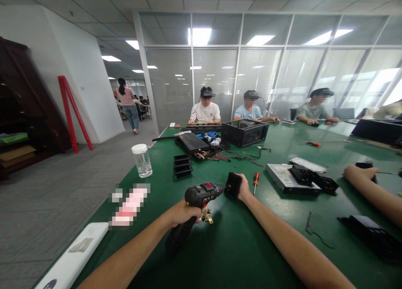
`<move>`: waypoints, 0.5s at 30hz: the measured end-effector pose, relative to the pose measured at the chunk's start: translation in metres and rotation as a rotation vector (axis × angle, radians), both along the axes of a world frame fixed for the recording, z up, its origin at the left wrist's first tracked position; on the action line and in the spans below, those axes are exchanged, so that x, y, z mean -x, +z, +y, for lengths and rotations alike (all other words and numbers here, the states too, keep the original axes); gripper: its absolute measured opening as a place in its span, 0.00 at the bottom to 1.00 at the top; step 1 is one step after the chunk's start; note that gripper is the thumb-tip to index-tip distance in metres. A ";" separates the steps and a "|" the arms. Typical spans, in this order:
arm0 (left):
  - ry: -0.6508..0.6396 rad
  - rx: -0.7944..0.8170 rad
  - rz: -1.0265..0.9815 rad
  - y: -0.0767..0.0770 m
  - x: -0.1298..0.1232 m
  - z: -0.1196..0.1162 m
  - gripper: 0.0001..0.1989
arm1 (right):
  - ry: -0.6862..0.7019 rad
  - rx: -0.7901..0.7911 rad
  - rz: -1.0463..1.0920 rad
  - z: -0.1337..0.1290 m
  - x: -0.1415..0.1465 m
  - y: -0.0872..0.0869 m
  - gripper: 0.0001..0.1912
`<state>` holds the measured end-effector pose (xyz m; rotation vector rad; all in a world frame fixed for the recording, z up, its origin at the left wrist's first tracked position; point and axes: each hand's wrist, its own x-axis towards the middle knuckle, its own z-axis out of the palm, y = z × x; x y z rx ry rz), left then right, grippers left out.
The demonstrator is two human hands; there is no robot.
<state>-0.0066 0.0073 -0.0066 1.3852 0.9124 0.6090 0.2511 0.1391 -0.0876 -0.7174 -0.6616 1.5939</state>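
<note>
My left hand (185,212) is closed round the grip of a black cordless drill (201,194), whose chuck points right. The drill's tip meets or nearly meets a small black box-shaped part (233,184); I cannot tell whether they touch. That part is held up on its edge by my right hand (243,187), with the fingers partly hidden behind it. Several small brass-coloured metal pieces (207,215) lie on the green table (232,247) just behind the drill's grip. Right of my right hand lies an orange-and-black screwdriver (256,181).
Left stand a lidded clear jar (143,163) and several black trays (182,165). Farther back are a black computer case (245,133) and loose cables. A silver drive (290,178) carries black parts on the right, near another person's arm (373,188). People sit across the table.
</note>
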 end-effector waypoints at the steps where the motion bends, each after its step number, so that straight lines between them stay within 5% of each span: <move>1: 0.001 0.004 -0.002 -0.001 0.000 0.000 0.05 | -0.003 0.017 0.002 0.000 0.000 0.001 0.11; 15: 0.010 -0.010 0.053 -0.011 0.004 0.006 0.05 | -0.041 0.060 0.025 0.002 0.000 0.000 0.10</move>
